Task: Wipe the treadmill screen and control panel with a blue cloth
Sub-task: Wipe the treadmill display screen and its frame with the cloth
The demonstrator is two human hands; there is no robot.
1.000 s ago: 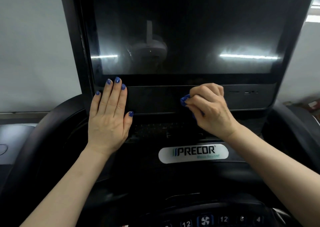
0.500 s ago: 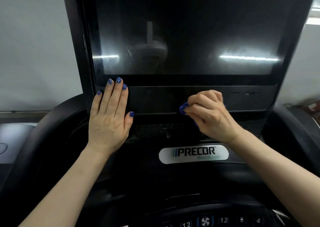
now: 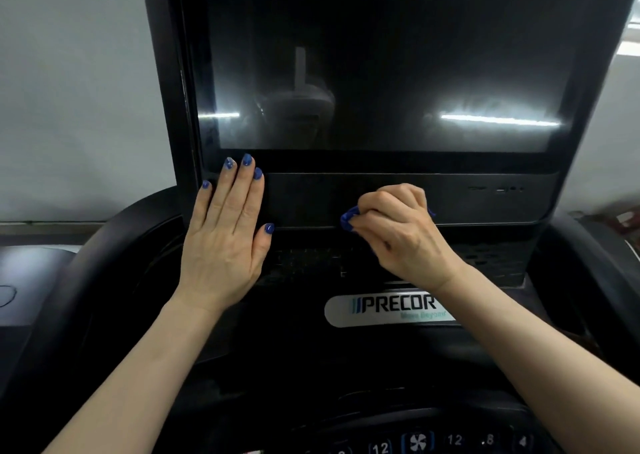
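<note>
Grey wall is filling the background at 9 to 11 o'clock, with a black treadmill console taking up most of the view.

Nearest, at 6 o'clock, a row of control buttons is showing at the bottom edge: a fan icon lit blue, with numbers 12, 8 and 4 beside it.

Above that, just right of centre, a silver PRECOR badge is sitting on the console; the right forearm is crossing its right end.

Left hand is lying flat at about 9 o'clock from centre, fingers straight and close together, thumb out to the right, nails painted blue. Its palm and fingers are pressing on the dark panel strip and the lower left frame corner; the fingertips are reaching the bezel under the screen.

Right hand is sitting near centre, fingers curled, bunching the blue cloth against the lower edge of the panel strip. Only small bits of cloth are peeking out at the hand's left side and upper right.

Farthest, the screen is standing dark at 12 o'clock, reflecting two bright light strips and a blurred shape.
</note>
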